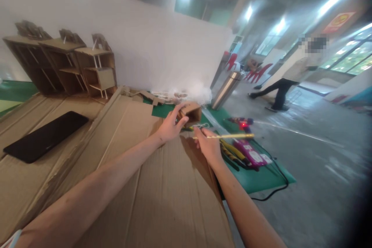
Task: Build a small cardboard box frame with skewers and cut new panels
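My left hand [171,124] is closed around the near side of a small hollow cardboard box [192,111], its open end facing right. My right hand [209,145] grips a yellow pencil [235,136], which points left and lies almost level. The left end of the pencil is close to the box. A thin white looped string [203,125] lies just behind my right fingers. Both forearms reach over a large flattened cardboard sheet [171,197].
A black phone [46,135] lies at left, before a cardboard shelf model [101,66]. Pliers [232,153], a purple box [250,153], a glue gun [244,124] with a red light and a steel flask [226,90] are on the right. A person [293,71] stands beyond.
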`<action>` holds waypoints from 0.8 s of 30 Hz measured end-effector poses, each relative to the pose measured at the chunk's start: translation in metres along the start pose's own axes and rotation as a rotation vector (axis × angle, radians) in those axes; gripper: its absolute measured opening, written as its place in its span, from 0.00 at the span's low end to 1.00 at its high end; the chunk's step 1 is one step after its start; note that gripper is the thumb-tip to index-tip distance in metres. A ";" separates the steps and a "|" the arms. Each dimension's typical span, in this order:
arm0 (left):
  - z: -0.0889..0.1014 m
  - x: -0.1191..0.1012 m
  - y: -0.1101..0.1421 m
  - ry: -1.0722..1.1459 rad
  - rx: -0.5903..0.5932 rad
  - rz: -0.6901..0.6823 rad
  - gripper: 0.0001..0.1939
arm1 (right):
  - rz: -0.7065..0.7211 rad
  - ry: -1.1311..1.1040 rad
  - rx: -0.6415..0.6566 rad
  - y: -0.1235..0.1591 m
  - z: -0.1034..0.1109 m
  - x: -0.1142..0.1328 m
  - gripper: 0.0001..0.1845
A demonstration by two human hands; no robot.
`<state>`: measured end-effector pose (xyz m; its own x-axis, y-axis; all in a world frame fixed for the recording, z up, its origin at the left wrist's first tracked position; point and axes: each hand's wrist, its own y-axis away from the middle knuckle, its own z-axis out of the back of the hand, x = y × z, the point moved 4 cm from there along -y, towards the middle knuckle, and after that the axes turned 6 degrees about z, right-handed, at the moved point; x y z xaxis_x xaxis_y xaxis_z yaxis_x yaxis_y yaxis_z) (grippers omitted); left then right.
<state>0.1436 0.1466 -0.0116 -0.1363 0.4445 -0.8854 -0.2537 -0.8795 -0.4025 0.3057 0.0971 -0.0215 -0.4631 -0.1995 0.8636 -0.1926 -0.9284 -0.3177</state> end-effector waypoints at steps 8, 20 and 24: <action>0.001 0.001 -0.001 0.024 -0.033 -0.026 0.29 | 0.011 -0.039 0.015 -0.013 0.000 0.005 0.31; 0.000 0.004 -0.002 0.037 -0.028 -0.026 0.30 | 0.049 0.023 -0.018 -0.019 -0.004 0.007 0.24; 0.000 0.004 -0.001 0.036 -0.029 -0.021 0.29 | 0.060 0.035 -0.002 -0.019 -0.005 0.007 0.24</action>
<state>0.1433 0.1495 -0.0142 -0.0961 0.4572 -0.8842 -0.2286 -0.8747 -0.4274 0.3022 0.1149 -0.0111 -0.5041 -0.2433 0.8287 -0.1651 -0.9147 -0.3689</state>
